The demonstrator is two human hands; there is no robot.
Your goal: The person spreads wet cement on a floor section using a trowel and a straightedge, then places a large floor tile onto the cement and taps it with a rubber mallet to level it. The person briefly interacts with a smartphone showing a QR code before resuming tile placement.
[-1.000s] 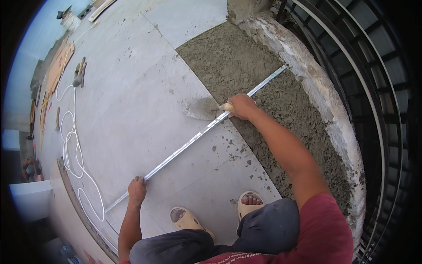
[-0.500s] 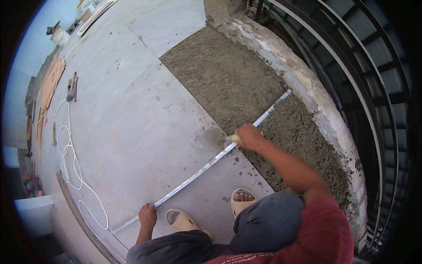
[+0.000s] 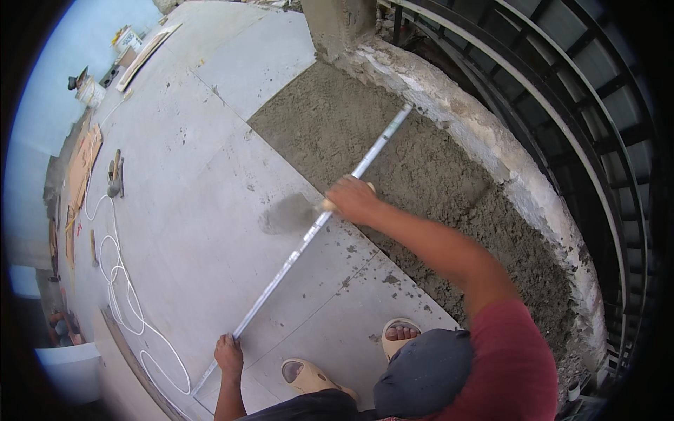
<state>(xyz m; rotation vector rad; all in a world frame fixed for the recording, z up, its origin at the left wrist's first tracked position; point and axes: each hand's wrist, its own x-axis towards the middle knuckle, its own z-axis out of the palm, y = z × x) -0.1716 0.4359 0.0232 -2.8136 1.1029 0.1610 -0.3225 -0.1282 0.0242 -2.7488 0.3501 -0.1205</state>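
Note:
A long silver metal straightedge (image 3: 282,270) runs slantwise from the floor tiles across the edge of a bed of wet grey mortar (image 3: 456,186). My left hand (image 3: 229,354) is closed around it close to its near end. Farther along, my right hand (image 3: 352,200) grips a trowel (image 3: 288,214) by its wooden handle and presses on the straightedge at the same time. Motion blurs the trowel's blade, which points left over the tiles. The straightedge's far part lies on the mortar, which looks smoother beyond it and rough and lumpy on my side.
Crumbs of mortar dot the large grey tiles (image 3: 210,189). A broken concrete kerb (image 3: 523,175) borders the mortar, with a dark metal railing (image 3: 562,119) beyond. At left lie a coiled white cable (image 3: 116,270), a hammer (image 3: 114,184) and boards (image 3: 83,165). My sandalled feet (image 3: 309,375) stand on the tiles.
The straightedge's far end has moved away from me and leftward over the mortar, my right hand and the trowel travelling with it. My left hand stays near the other end. The view has shifted slightly.

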